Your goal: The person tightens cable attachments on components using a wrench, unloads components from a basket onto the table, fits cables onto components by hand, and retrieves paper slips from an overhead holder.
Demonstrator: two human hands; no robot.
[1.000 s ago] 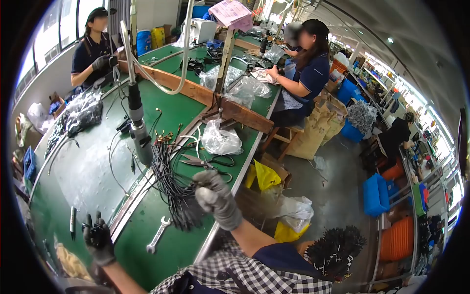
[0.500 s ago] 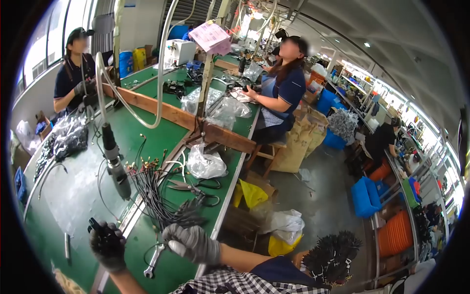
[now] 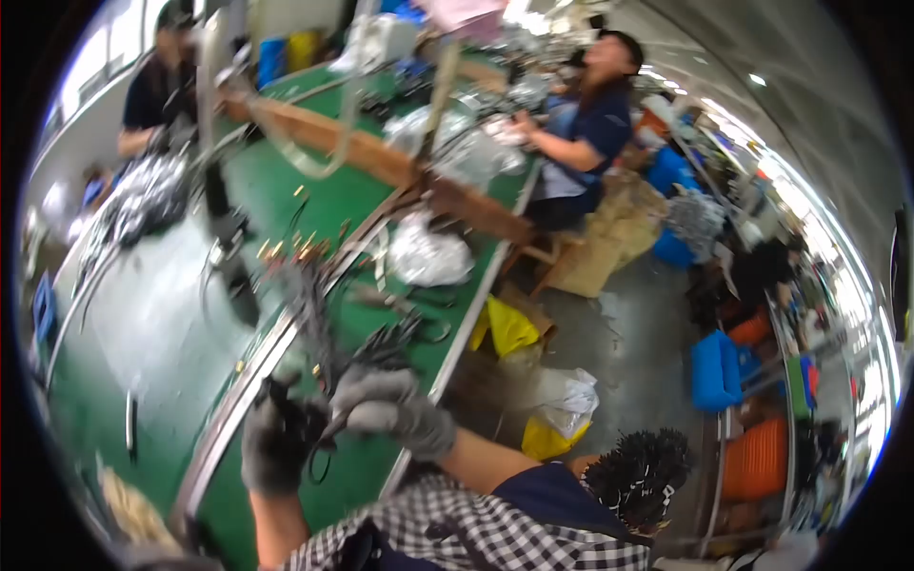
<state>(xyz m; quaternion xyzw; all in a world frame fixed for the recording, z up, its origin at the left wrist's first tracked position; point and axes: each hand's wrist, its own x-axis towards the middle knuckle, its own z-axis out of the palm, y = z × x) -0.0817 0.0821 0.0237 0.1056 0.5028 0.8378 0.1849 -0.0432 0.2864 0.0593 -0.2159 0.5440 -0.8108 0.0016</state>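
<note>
My gloved left hand (image 3: 278,443) is closed on a small black part (image 3: 276,395) near the front of the green table (image 3: 219,519). Close beside it on the right, my gloved right hand (image 3: 395,414) has its fingers pressed together on a dark cable, whose loop (image 3: 321,464) hangs between the hands. Just beyond my right hand lies a bundle of black cables (image 3: 309,305) with brass-coloured ends. Scissors (image 3: 381,300) lie to the right of the bundle, blurred. Motion smears the finger details.
A hanging power driver (image 3: 228,257) stands over the table's left part. A wooden bar (image 3: 333,143) crosses behind, near a clear plastic bag (image 3: 428,249). Two people (image 3: 586,143) work beyond it. Black cable bundles (image 3: 643,476) sit at the lower right. A marker-like stick (image 3: 131,423) lies left.
My left hand has moved right with the black part, and the two hands have come together. The cable loop is now between them. The view has shifted, and the wrench is no longer visible.
</note>
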